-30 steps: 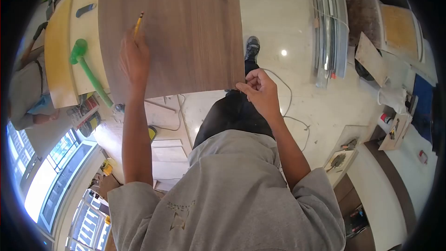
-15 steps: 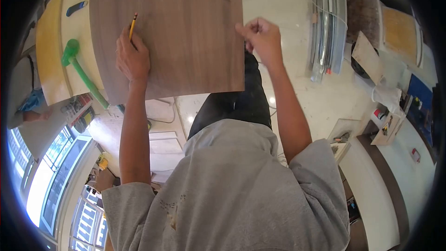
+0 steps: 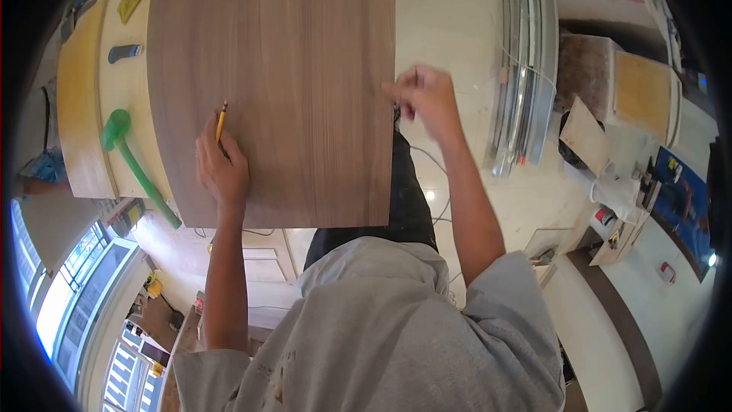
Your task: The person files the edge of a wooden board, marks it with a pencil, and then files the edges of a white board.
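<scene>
A wood-grain board lies flat in front of me, its near edge close to my waist. My left hand rests on its left part, closed round a yellow pencil whose end sticks up past the fingers. At the board's right edge is my right hand, slightly blurred. Its fingers are curled in, with a fingertip at or just over the edge; anything held between them is hidden. A green mallet lies left of the board, and a dark blue cutter sits farther up.
Bundled metal profiles lie on the tiled floor to the right. A yellow item is at the upper left, beside a pale yellow panel. Cables run over the floor near my legs. Boxes and a white bucket stand at the right.
My view has shifted, so the board and both hands appear lower. Relative to the board, my right hand has slid a little farther along the right edge, away from me. The pencil stays in my left hand.
</scene>
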`<state>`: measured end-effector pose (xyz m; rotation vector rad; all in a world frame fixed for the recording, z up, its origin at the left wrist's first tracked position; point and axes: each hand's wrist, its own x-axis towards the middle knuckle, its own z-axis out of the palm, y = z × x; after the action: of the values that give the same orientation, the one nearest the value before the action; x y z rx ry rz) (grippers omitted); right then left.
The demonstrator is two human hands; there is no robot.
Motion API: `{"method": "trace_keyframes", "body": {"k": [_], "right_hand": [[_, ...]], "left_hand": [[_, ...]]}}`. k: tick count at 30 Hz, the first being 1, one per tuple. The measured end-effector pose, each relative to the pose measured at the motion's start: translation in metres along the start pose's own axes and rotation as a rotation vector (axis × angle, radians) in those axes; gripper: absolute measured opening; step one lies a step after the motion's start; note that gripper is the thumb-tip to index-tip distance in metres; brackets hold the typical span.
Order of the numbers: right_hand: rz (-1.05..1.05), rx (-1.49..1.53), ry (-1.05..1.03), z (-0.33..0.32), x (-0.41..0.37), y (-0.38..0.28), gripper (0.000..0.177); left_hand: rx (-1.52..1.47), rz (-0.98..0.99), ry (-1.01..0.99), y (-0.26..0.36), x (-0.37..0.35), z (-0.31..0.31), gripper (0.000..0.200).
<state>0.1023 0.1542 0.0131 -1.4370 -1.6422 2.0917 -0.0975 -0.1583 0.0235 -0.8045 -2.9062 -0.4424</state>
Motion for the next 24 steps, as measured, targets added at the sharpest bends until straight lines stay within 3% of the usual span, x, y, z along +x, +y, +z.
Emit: {"method": "trace_keyframes", "body": {"k": [4,7,10,12,14,17,20,24], "right_hand": [[-0.159,-0.034,0.058,-0.004,0.101,-0.057,0.026],[-0.202,-0.092,0.121,0.003,0.115,-0.080,0.025],[-0.219,-0.118,0.132,0.004,0.078,-0.034,0.023],[-0.088,-0.071,0.027,-0.001,0.028,-0.007,0.020],[0.109,-0.063,-0.040,-0.001,-0.013,-0.001,0.018],[0.093,-0.012,-0.026,-0.001,-0.001,-0.017,0.017],[-0.013,0.007,-0.016,-0.004,0.065,-0.050,0.018],[-0.141,-0.036,0.014,-0.011,0.153,-0.104,0.020]], "left_hand": [[0.020,-0.024,-0.021,0.001,0.001,0.001,0.039],[0.031,-0.009,-0.004,0.001,0.000,0.000,0.039],[0.016,0.000,-0.003,-0.001,0.001,0.003,0.039],[0.011,-0.014,-0.008,0.000,0.003,0.004,0.039],[0.016,-0.034,-0.026,0.000,0.001,0.002,0.039],[0.041,-0.017,-0.018,0.001,0.002,0.002,0.039],[0.011,0.070,0.020,-0.005,0.003,0.006,0.039],[0.035,0.009,-0.010,0.001,0.004,0.002,0.040]]}}
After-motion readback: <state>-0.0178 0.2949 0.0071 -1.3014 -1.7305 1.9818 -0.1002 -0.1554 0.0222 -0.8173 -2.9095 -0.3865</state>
